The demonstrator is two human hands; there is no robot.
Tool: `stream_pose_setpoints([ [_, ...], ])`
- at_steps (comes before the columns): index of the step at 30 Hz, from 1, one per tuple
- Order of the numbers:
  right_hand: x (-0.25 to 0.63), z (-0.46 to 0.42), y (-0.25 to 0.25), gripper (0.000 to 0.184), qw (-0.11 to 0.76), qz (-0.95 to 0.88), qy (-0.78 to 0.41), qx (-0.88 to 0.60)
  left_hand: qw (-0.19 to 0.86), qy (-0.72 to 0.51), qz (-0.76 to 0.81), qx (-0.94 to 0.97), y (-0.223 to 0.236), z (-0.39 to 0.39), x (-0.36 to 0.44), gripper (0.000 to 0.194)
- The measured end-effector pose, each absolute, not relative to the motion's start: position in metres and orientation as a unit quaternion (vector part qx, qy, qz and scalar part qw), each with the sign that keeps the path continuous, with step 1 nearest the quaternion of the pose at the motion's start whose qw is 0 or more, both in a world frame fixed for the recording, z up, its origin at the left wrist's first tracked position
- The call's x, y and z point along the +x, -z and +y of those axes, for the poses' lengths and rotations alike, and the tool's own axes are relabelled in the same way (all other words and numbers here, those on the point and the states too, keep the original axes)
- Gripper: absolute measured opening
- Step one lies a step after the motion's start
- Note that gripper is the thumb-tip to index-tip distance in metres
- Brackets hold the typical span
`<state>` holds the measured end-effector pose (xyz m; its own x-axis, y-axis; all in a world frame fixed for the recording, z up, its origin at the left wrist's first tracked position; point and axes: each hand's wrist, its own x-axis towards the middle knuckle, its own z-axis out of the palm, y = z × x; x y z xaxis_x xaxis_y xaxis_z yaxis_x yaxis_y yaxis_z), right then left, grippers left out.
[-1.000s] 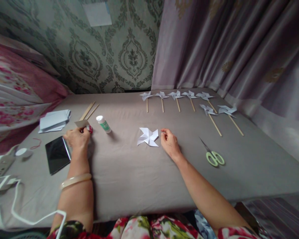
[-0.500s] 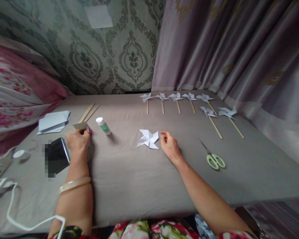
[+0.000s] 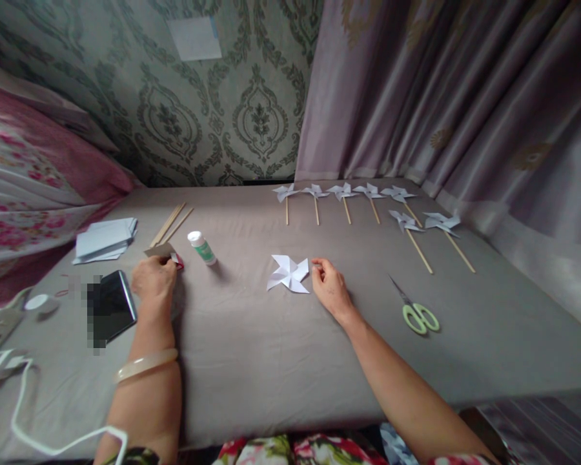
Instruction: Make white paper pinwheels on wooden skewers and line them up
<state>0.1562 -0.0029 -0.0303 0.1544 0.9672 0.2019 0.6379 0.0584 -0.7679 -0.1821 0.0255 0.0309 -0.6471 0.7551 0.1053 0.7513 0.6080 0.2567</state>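
Left hand (image 3: 152,279) at small red object (image 3: 179,261), right hand (image 3: 330,287) curled just right of paper pinwheel (image 3: 288,274) mid desk (image 3: 252,361), can't tell either grip; capped tube (image 3: 203,249) left, contents hidden.

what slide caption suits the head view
Left hand at a grey card, right hand beside a paper pinwheel.

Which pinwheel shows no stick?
The pinwheel just left of the right hand; the other seven pinwheels, farther back, each show a wooden stick.
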Motion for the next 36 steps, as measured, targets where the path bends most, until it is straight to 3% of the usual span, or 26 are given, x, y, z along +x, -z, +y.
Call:
stream_pose_setpoints([
  [36, 0.1563, -0.0030, 0.0292, 0.024, 0.374, -0.623, -0.214, -0.653, -0.008, -0.095, 0.891, 0.444, -0.0261, 0.0274, -0.1887, 0.042],
])
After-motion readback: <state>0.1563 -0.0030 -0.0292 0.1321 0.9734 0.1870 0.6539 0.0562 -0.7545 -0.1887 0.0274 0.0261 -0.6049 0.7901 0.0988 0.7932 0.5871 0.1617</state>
